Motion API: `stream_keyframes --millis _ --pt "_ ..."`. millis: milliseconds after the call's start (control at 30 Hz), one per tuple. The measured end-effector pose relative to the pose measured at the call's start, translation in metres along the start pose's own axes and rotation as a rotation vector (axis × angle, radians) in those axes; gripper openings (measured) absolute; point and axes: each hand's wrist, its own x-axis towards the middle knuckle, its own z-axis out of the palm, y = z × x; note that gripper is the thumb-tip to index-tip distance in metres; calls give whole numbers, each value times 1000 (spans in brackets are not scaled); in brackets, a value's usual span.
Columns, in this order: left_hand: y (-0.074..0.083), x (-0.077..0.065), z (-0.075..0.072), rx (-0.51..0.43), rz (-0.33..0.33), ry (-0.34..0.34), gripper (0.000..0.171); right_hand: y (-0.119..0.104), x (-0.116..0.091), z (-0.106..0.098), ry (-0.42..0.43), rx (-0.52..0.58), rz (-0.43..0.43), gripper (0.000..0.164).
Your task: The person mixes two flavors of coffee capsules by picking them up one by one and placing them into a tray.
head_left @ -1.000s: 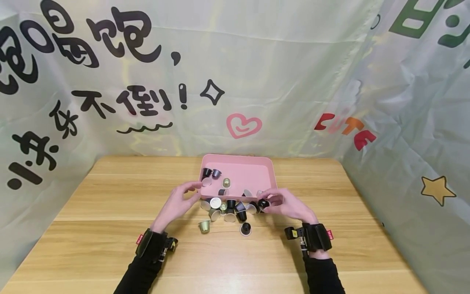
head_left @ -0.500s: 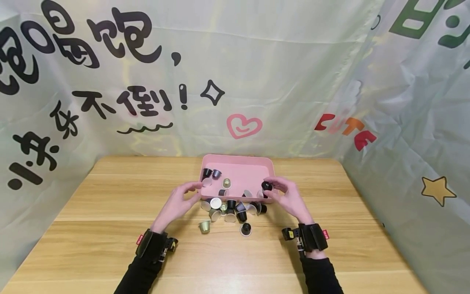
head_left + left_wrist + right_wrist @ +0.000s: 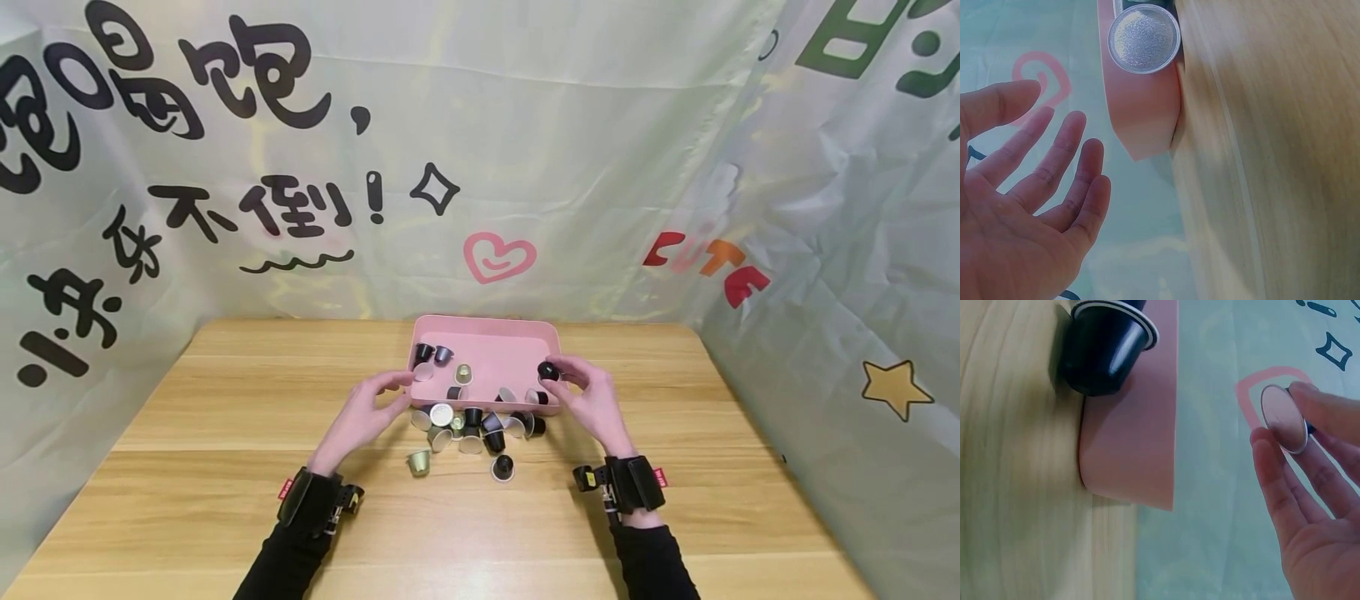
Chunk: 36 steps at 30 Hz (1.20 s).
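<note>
My right hand (image 3: pixel 592 396) pinches a black coffee capsule (image 3: pixel 548 371) between thumb and fingertips, over the right end of the pink tray (image 3: pixel 517 333). In the right wrist view the capsule's foil lid (image 3: pixel 1284 419) faces the camera. At the tray's left front corner, my left hand (image 3: pixel 367 417) is held with fingers spread and slightly bent, nothing between them; the left wrist view shows its bare palm. Several capsules lie in the tray, among them a pale green one (image 3: pixel 463 374), a purple-grey one (image 3: pixel 443 356) and a black one (image 3: pixel 541 397) near the right front corner.
Several more capsules crowd the table along the tray's front wall, including a white-lidded one (image 3: pixel 441 414) and a dark one (image 3: pixel 535 426). Nearer stand a light green capsule (image 3: pixel 418 462) and a black capsule (image 3: pixel 503 467). A printed cloth (image 3: pixel 585 167) hangs behind the wooden table (image 3: pixel 262 383).
My right hand has lifted a black capsule from the right end of the row and carried it up and back over the tray. My left hand stays in place.
</note>
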Motion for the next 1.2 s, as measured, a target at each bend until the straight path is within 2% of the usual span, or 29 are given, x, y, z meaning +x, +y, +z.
stream_keyframes --millis 933,1200 --pt "-1 0 0 -4 6 -8 40 3 1 7 2 -85 36 40" --pt "0 0 2 -5 5 -27 40 3 1 6 -11 -64 49 39"
